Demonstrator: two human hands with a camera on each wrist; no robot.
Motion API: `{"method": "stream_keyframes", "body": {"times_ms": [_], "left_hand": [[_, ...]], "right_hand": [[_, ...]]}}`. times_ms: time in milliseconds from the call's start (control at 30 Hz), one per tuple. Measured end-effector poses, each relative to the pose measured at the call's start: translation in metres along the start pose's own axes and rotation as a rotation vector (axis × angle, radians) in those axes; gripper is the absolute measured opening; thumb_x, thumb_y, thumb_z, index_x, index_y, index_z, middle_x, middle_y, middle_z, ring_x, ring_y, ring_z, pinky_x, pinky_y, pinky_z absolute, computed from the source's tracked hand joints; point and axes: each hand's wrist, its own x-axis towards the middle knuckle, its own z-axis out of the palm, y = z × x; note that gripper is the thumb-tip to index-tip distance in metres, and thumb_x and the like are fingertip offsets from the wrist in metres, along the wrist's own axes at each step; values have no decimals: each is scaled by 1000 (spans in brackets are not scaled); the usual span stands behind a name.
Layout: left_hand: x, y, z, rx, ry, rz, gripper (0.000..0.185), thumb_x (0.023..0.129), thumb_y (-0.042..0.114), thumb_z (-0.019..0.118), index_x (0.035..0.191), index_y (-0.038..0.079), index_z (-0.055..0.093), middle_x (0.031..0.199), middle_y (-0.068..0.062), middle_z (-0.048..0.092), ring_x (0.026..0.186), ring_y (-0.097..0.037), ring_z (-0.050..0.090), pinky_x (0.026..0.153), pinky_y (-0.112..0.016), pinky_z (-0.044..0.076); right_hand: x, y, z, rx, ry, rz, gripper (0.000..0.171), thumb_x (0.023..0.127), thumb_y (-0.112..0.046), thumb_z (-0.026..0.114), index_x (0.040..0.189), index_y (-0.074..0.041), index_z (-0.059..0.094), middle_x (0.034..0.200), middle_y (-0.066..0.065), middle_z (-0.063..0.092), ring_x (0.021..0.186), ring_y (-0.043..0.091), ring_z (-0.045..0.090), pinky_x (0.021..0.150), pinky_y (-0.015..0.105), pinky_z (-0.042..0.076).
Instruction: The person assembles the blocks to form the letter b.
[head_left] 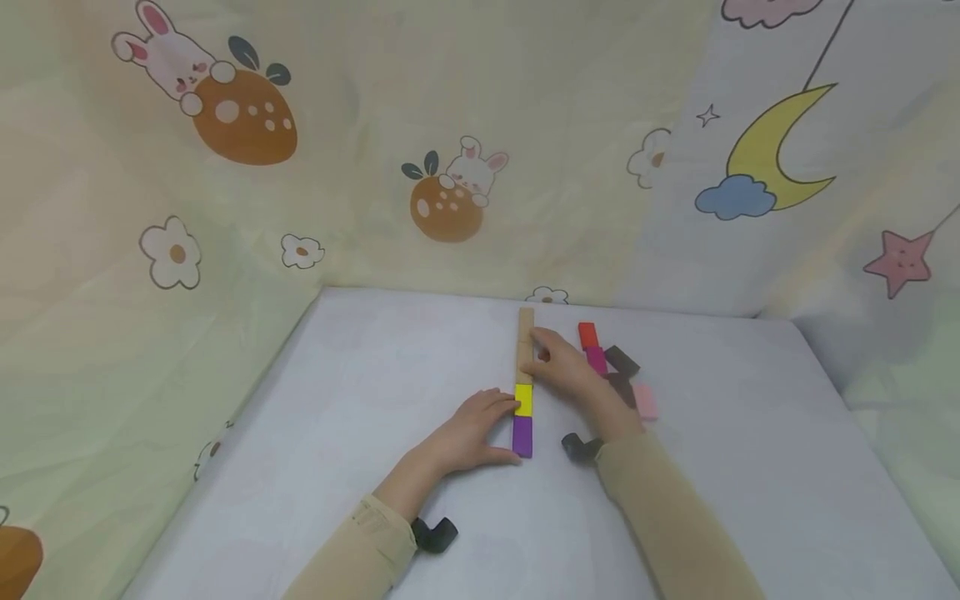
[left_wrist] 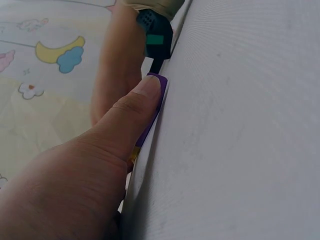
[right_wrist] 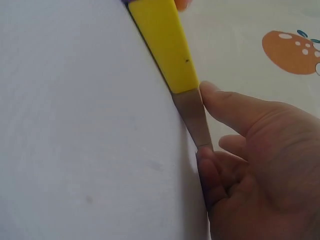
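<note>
A straight row of flat blocks lies on the white table: two plain wooden blocks point(head_left: 525, 354) at the far end, then a yellow block point(head_left: 523, 401) and a purple block point(head_left: 522, 437). My left hand point(head_left: 480, 429) is beside the near half, its thumb pressed against the purple block's near end and its extended fingertips at the yellow block's left edge. From the right, my right hand point(head_left: 566, 367) holds the wooden part. In the right wrist view its thumb touches the wooden block point(right_wrist: 192, 117) near the yellow seam, and curled fingers meet its other end.
Right of the row, partly behind my right forearm, lie a red block point(head_left: 588, 335), a magenta block point(head_left: 596, 361), dark blocks point(head_left: 622, 361) and a pink block point(head_left: 645, 402). Printed cloth point(head_left: 352, 167) walls the table's back and sides. Black wrist devices point(head_left: 435, 535) jut from both wrists.
</note>
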Motion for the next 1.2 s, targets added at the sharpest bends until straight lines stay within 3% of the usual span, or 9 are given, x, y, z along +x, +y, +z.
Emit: {"method": "stream_keyframes", "body": {"times_ms": [267, 533, 733, 933, 1067, 1200], "left_hand": [[-1, 1, 1, 3, 2, -6, 88, 80, 69, 66, 149, 19, 43, 155, 1, 42, 148, -24, 32, 126, -41, 22], [0, 1, 2, -6, -8, -24, 90, 79, 73, 64, 150, 21, 42, 156, 2, 41, 149, -24, 31, 126, -41, 21], [0, 2, 1, -27, -7, -30, 88, 79, 71, 66, 149, 22, 43, 155, 2, 41, 148, -24, 31, 125, -43, 23], [0, 4, 1, -23, -13, -33, 87, 80, 69, 66, 149, 22, 43, 155, 2, 42, 149, -25, 31, 125, -43, 23], [0, 4, -1, -27, -15, -31, 86, 81, 67, 68, 149, 21, 43, 155, 2, 42, 148, -25, 31, 125, -44, 23], [-1, 4, 0, -29, -17, -30, 86, 81, 65, 68, 149, 20, 42, 155, 1, 41, 149, -26, 30, 125, -44, 23]], "right_hand": [[-9, 0, 5, 21, 28, 61, 75, 91, -43, 68, 154, -23, 34, 152, 6, 43, 118, 26, 54, 106, 47, 50], [-37, -10, -7, 1, 45, 71, 60, 94, -37, 67, 147, -25, 43, 145, 4, 50, 112, 26, 61, 85, 38, 61], [-66, -8, -23, -7, 90, 61, 49, 95, -33, 65, 141, -26, 50, 133, 3, 58, 104, 25, 61, 71, 31, 61], [-92, 9, -33, -3, 106, 32, 41, 96, -31, 63, 135, -21, 58, 126, 7, 64, 107, 27, 62, 88, 44, 59], [-102, 28, -36, -15, 93, 44, 40, 98, -33, 60, 136, -23, 57, 135, 5, 61, 122, 29, 58, 101, 51, 52], [-108, 42, -39, -51, 121, 71, 39, 99, -37, 58, 136, -26, 57, 141, 2, 57, 131, 30, 53, 105, 53, 49]]}}
